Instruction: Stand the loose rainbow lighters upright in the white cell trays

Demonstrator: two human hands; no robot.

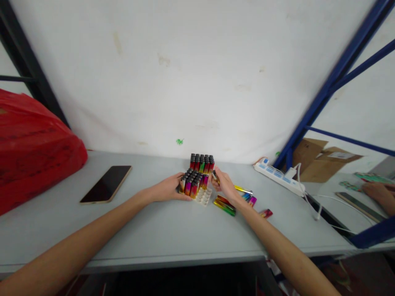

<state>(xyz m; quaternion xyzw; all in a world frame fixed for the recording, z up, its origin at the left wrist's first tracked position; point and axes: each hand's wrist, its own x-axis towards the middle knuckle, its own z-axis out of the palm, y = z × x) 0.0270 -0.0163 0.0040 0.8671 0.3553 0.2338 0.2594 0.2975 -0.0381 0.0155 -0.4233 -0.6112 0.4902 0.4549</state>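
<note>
A white tray (203, 198) with round holes stands on the grey table, partly filled with upright shiny lighters (190, 187) with dark tops. My left hand (168, 188) grips the tray's left side, its thumb along the front. Just right of the tray, my right hand (222, 183) is closed on a lighter (215, 177), held with its dark end showing. Behind the tray stands a second full block of lighters (201, 163). Loose lighters in several colours (225, 205) lie under and around my right wrist; some are partly hidden by it.
A phone (106, 184) lies on the left of the table (173, 238), near a red plastic bag (37, 148). To the right are a white power strip (279, 176) with cables, a blue metal frame (311, 107) and cardboard boxes (321, 160). Another person's hand (379, 195) shows at the far right.
</note>
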